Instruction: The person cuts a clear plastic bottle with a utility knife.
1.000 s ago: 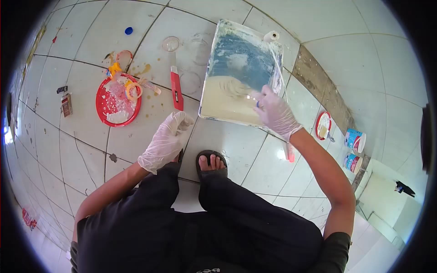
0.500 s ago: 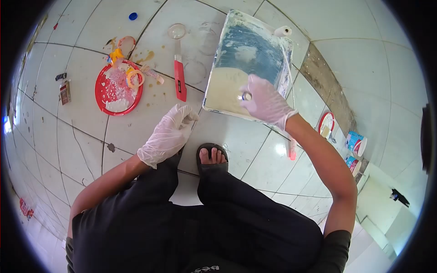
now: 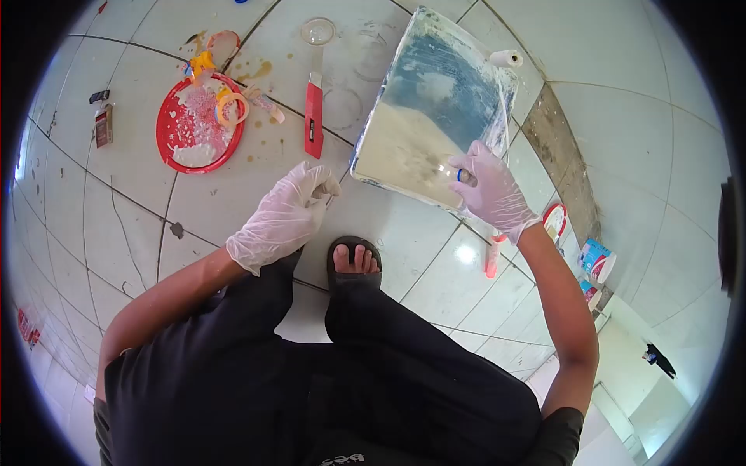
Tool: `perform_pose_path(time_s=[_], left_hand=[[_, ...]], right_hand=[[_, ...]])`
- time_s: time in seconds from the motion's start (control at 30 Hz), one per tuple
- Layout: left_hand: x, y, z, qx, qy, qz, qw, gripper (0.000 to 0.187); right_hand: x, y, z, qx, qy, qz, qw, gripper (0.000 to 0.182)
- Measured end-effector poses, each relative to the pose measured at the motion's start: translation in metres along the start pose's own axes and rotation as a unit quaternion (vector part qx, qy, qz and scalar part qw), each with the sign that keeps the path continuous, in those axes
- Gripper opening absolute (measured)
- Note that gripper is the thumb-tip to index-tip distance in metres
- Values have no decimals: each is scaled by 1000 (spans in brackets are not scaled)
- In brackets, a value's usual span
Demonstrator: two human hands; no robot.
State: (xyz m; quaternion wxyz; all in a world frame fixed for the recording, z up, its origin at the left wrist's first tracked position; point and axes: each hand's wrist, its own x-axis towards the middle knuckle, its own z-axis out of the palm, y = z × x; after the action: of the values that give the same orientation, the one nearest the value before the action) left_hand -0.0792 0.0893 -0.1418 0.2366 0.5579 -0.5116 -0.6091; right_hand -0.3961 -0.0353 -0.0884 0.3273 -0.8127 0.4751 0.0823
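Note:
My gloved right hand [image 3: 493, 190] is closed around a small clear bottle [image 3: 446, 171] with a blue ring at its neck, its end over the cream liquid at the near side of the paint tray [image 3: 373, 113]. The far part of the tray shows blue with white streaks. Left of the tray, my gloved left hand [image 3: 291, 206] hovers over the floor with curled fingers; whatever they hold, if anything, is too small to name. Beyond it lies a red-handled tool [image 3: 313, 120] with a clear round cup.
A red lid [image 3: 165, 128] with white and pink residue lies at the left, beside orange tape rings. A roller [image 3: 507, 58] rests on the tray's far right corner. Paint tubs [image 3: 597, 260] stand at the right. My sandalled foot [image 3: 355, 260] is below the tray.
My right hand has moved right and slightly down with the bottle, which now shows more of its clear end. The cream liquid's edge has shifted. The view has turned slightly.

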Motion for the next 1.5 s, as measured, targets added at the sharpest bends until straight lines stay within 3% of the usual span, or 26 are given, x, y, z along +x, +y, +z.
perform_pose_path(time_s=[0.17, 0.3, 0.37, 0.43, 0.47, 0.53, 0.6, 0.7, 0.77, 0.87, 0.93, 1.0, 1.13, 1.23, 1.43, 1.5], left_hand=[[-3, -2, 3, -1, -12, -13, 1000, 23], [-4, -1, 5, -12, -21, -33, 999, 20], [-3, -6, 6, -23, -22, -37, 999, 19], [0, -14, 7, 54, 18, 89, 994, 19], [-2, -16, 7, 53, 20, 88, 994, 19], [-4, 3, 1, -50, -29, -54, 997, 20], [-4, -5, 3, -57, -21, -41, 997, 21], [-4, -7, 2, -49, -23, -31, 998, 22], [-4, -8, 2, -38, -37, -33, 998, 23], [-1, -9, 6, 55, 1, 59, 997, 24], [-2, 4, 1, 18, -27, -34, 999, 24], [-2, -5, 3, 14, -21, -19, 999, 24], [-1, -4, 5, 6, -24, -31, 999, 23], [-1, 1, 3, 9, -30, -38, 999, 23], [-2, -3, 2, 12, -20, -41, 999, 24], [-2, -4, 2, 6, -17, -38, 999, 24]], right_hand=[[3, -3, -2, -144, -73, -15, 987, 24], [27, -26, 5, -114, -81, -37, 990, 27], [38, -34, 8, -68, -39, -77, 994, 29], [44, -41, 7, -30, -11, -81, 996, 28], [46, -43, 7, 8, 16, -86, 996, 27], [42, -33, 9, 45, 26, -93, 994, 29], [32, -15, 11, 82, 34, -98, 991, 31], [16, 13, 2, 31, -1, -84, 996, 38], [5, 24, -7, -13, -63, -21, 998, 38], [-3, 23, -16, -83, -78, -36, 993, 30], [0, 15, -11, -110, -83, -44, 990, 25], [10, 8, -1, -110, -120, -76, 984, 22], [29, -14, 8, -66, -105, -103, 987, 20], [39, -21, 4, 21, -22, -86, 996, 25], [28, -11, -15, -67, 11, -69, 995, 26], [20, -1, -15, -180, -33, -55, 982, 30]])
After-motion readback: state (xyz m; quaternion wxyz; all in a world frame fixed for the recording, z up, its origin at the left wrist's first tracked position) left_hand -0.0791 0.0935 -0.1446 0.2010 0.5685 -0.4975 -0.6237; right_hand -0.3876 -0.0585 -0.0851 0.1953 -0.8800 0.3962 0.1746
